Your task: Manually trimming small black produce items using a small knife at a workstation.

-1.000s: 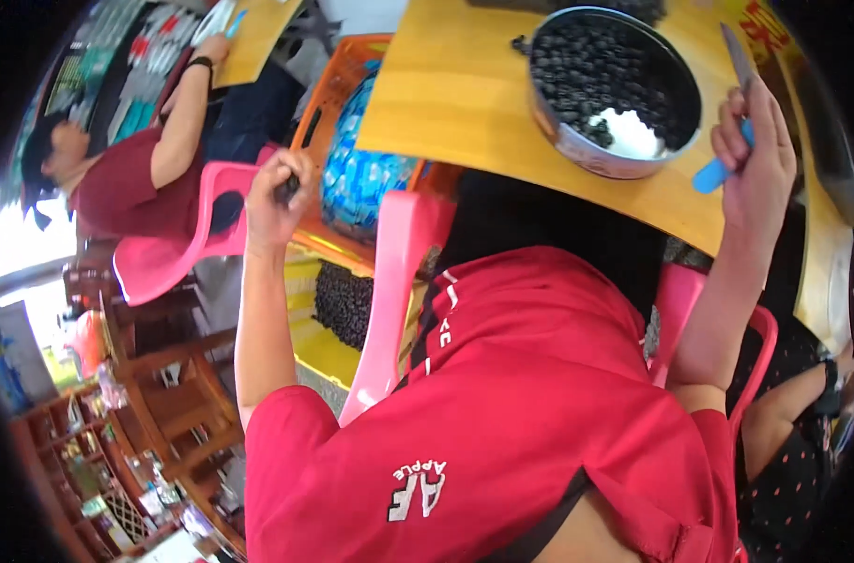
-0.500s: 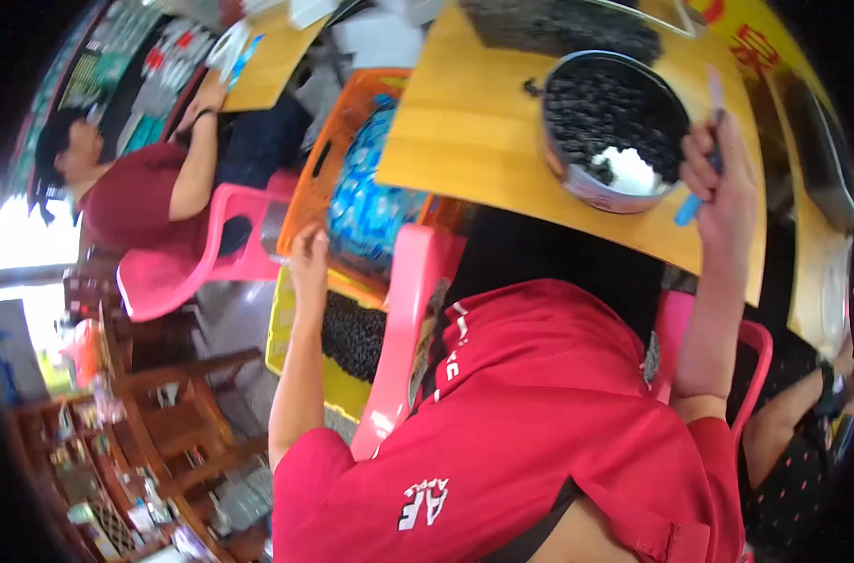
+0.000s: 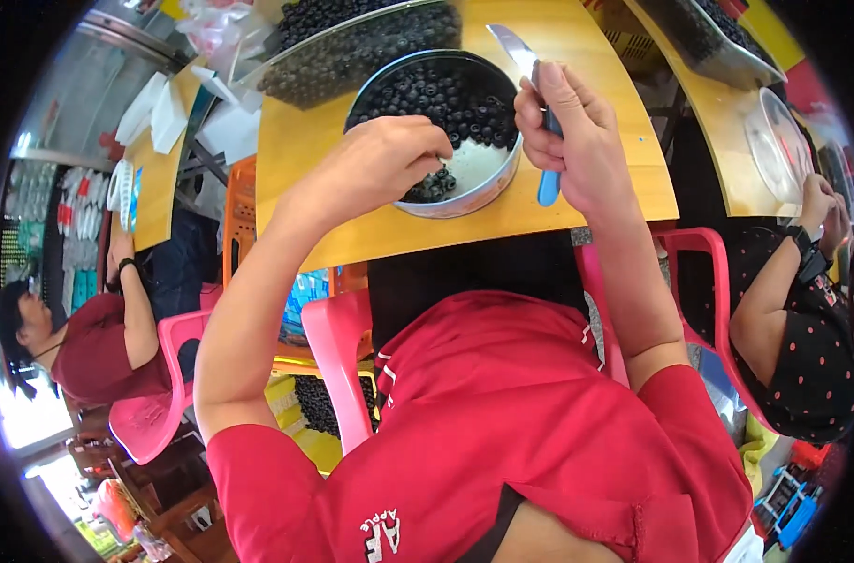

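Observation:
A round bowl [image 3: 469,199] with a pale inside stands near the front edge of the wooden table [image 3: 296,141]. Small dark round pieces [image 3: 427,98], like blueberries, fill much of it, and part of its pale bottom shows. My left hand [image 3: 389,159] reaches over the bowl's near left rim, thumb and fingertips pinched together just above a few pieces; anything between them is too small to make out. Above the bowl's right side, my right hand [image 3: 577,136] is wrapped round the blue handle of a knife [image 3: 511,45], its blade slanting up and left.
A clear bin [image 3: 371,56] of dark pieces sits behind the bowl. Pink chair arms [image 3: 338,347] flank me; an orange crate [image 3: 241,211] and a yellow crate [image 3: 305,446] stand left. Co-workers sit at left [image 3: 103,347] and right [image 3: 784,328], the latter beside a clear tub [image 3: 774,150].
My left hand has risen from beside the orange crate to the bowl, its fingers now pinched. My right hand still holds the knife. The view has turned, so the bowl appears farther left.

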`<state>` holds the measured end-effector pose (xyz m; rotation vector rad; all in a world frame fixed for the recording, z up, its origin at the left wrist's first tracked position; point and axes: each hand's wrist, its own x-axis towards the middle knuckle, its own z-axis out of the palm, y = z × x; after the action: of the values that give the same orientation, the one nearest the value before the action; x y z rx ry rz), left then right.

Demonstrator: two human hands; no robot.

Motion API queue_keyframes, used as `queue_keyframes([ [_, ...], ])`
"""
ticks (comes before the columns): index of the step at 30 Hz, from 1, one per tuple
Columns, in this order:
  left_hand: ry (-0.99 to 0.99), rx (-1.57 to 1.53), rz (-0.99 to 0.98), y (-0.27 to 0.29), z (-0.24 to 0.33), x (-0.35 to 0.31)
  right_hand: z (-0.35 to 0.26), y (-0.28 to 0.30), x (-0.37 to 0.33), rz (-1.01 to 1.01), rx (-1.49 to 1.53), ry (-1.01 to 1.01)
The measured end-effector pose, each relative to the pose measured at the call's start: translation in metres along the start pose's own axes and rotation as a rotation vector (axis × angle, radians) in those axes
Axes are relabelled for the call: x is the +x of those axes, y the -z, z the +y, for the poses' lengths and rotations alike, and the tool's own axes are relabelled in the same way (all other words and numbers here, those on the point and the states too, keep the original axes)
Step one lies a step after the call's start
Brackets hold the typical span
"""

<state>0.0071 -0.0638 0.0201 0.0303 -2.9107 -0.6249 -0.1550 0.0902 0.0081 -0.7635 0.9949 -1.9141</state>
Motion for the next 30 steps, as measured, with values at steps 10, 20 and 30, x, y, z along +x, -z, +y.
queue_keyframes([
  [10,-0.033,0.230,-0.269,-0.018,-0.001,0.033,-0.002,0.005,-0.002,-0.003,-0.074,0.007],
  [20,0.321,-0.988,0.479,-0.018,0.024,0.011,0.000,-0.003,-0.007,-0.020,-0.205,-0.003],
  [30,0.087,-0.984,0.723,-0.041,0.044,0.012,0.007,-0.019,-0.007,-0.014,-0.240,-0.038],
])
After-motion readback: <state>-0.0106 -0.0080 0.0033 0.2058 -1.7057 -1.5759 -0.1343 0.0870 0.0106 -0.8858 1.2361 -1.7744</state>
